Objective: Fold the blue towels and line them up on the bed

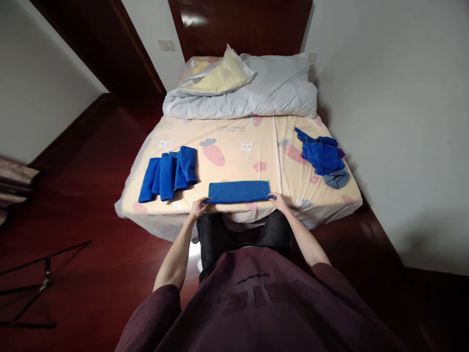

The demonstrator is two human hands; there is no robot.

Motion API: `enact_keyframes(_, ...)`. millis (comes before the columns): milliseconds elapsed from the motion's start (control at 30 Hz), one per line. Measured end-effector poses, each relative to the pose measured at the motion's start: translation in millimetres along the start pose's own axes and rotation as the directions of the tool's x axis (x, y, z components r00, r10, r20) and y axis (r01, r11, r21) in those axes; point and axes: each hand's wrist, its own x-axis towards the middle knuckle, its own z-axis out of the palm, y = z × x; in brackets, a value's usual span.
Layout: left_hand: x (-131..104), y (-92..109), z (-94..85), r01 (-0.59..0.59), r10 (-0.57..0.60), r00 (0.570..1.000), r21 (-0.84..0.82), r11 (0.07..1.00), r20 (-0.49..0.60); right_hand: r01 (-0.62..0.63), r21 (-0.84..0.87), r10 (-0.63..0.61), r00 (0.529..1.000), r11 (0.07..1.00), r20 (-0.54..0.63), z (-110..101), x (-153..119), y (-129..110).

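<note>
A blue towel (239, 191) with green edging lies folded into a wide strip near the front edge of the bed. At its near left corner, my left hand (199, 208) pinches the cloth between thumb and fingers. My right hand (279, 202) grips the near right corner the same way. Left of the towel rest several rolled or folded blue towels (167, 177), side by side and partly overlapping. Over on the right is a crumpled heap of blue cloths (322, 154), with a grey-blue piece (336, 179) at its near side.
The bed (234, 142) has a cream sheet printed with carrots and cats. A grey-white quilt (278, 83) is bunched at the headboard (242, 27). Black stand legs (46, 281) are on the red floor at left. A wall (399, 122) rises to the right.
</note>
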Motion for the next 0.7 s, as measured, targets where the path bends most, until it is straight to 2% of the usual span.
enact_keyframes(133,-2.7,-2.3,7.4,0.038,-0.052,0.995,-0.16,0.986,-0.082,-0.014,0.173,0.026,0.998,0.985,-0.066,6.8,1.1,4.4)
enact_keyframes(267,-0.4,-11.6,13.3,0.069,-0.105,0.983,-0.225,0.972,-0.148,-0.029,0.256,0.056,0.993,0.966,-0.101,6.7,-0.4,5.3)
enact_keyframes(533,-3.3,-20.5,15.4,0.102,-0.144,0.97,-0.215,0.971,-0.194,-0.032,0.323,0.081,0.987,0.946,-0.139,10.2,-3.2,11.4)
enact_keyframes(700,-4.3,-21.7,15.5,0.135,-0.176,0.966,-0.211,0.968,-0.19,-0.036,0.401,0.087,0.99,0.915,-0.108,13.8,-6.0,15.0)
